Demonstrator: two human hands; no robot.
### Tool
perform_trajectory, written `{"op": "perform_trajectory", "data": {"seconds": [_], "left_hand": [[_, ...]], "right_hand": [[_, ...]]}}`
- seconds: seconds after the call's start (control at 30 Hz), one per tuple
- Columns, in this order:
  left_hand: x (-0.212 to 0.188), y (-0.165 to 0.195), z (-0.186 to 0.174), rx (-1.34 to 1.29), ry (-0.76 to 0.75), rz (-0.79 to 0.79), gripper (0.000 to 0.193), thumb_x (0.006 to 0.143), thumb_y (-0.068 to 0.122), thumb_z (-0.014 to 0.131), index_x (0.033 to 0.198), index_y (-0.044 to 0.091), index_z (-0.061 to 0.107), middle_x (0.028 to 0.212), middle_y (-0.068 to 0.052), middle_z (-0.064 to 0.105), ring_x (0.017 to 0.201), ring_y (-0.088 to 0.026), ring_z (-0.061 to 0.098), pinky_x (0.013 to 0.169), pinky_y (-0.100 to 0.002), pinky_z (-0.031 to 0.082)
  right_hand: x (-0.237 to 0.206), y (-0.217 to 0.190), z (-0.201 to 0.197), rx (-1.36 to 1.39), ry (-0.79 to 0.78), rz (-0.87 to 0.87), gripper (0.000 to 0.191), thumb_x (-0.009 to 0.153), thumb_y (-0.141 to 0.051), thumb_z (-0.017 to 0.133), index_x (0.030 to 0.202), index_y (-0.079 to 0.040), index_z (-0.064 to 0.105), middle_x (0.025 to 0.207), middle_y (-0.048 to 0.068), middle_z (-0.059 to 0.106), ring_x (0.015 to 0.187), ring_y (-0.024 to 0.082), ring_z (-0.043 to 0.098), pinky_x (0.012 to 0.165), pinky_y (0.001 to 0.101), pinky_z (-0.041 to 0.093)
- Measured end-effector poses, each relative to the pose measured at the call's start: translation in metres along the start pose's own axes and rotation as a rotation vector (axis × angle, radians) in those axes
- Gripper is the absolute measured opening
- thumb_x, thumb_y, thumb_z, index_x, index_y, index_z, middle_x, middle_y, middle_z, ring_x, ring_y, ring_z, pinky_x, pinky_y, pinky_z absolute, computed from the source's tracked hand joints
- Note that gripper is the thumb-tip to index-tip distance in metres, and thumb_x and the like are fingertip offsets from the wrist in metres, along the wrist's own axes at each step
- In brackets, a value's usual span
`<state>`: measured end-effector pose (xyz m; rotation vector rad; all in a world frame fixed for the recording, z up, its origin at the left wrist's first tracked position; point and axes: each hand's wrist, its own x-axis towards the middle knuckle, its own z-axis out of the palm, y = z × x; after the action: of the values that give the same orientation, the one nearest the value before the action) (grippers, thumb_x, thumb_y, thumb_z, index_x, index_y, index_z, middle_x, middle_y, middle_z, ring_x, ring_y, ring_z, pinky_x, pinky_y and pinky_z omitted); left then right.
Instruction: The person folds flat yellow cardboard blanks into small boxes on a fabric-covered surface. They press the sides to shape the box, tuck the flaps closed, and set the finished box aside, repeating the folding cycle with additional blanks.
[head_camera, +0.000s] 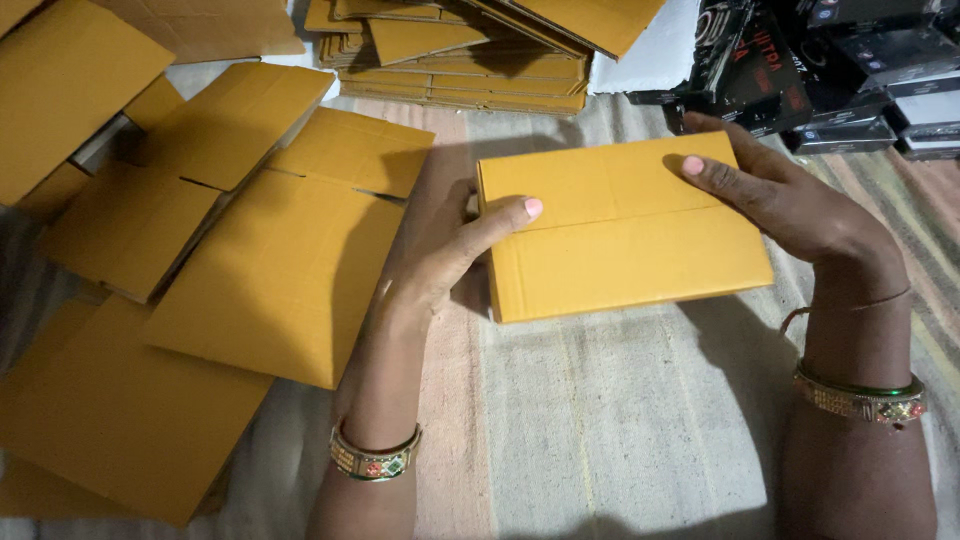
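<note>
Cardboard, mustard-yellow, is what both hands are on: a small folded box (620, 228) lying flat on the striped cloth (600, 420), centre-right, w/ its top flaps closed along a middle seam. Nearest the camera are two forearms w/ bangles. Left hand (445, 250) grips the box's left edge, thumb pressed flat on top near the seam, other fingers hidden behind that side, so can't tell their spread. Right hand (790, 205) cups the far-right corner, fingers together, one fingertip pressing the lid.

Handling, as a guess: light, prob. empty, fairly stiff on the edges but the lid panels would dent or pop open under a hard squeeze; matte surface, not slippery. Best hold looks like opposite short edges or corners, w/ a thumb over the seam to keep flaps shut.

Left of the box, a spread of unfolded flat blanks (280, 270) in the same yellow, overlapping, near to far. Far centre, a neat stack of flat cartons (460, 80). Far right, a pile of black glossy retail boxes (800, 70) w/ red and white print, rectangular, jumbled against a white sheet (655, 55).
</note>
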<state>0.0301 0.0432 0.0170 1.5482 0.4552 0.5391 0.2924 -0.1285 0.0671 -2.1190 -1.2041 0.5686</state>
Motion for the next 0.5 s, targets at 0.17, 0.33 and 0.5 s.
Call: {"op": "perform_trajectory", "data": {"seconds": [0.17,0.33,0.5], "left_hand": [[-0.004,-0.011,0.006,0.278,0.259,0.440,0.112,0.074,0.048,0.090,0.159,0.007,0.030,0.140,-0.025,0.052,0.127,-0.033,0.063,0.106,-0.048,0.062],[0.013,-0.031,0.010,0.855,0.366,0.952,0.140,0.061,0.052,0.105,0.164,0.022,0.015,0.164,-0.020,0.020,0.150,-0.039,0.034,0.126,-0.055,0.042],[0.023,-0.042,0.025,0.943,0.291,1.069,0.133,0.072,0.039,0.107,0.165,0.033,0.012,0.169,-0.008,0.006,0.157,-0.033,0.019,0.134,-0.053,0.034]], "right_hand": [[0.010,0.015,0.003,0.338,0.075,-0.180,0.095,0.092,-0.038,0.070,0.170,-0.009,0.024,0.128,0.031,0.064,0.113,0.036,0.061,0.085,0.0437,0.051],[0.030,0.035,0.015,0.855,-0.104,-0.555,0.088,0.099,-0.028,0.073,0.164,-0.004,0.018,0.152,0.017,0.051,0.140,0.025,0.055,0.117,0.0402,0.049],[0.046,0.050,0.020,1.089,0.045,-0.445,0.051,0.110,-0.019,0.064,0.154,-0.001,0.045,0.146,0.009,0.059,0.138,0.019,0.059,0.123,0.0372,0.048]]}}
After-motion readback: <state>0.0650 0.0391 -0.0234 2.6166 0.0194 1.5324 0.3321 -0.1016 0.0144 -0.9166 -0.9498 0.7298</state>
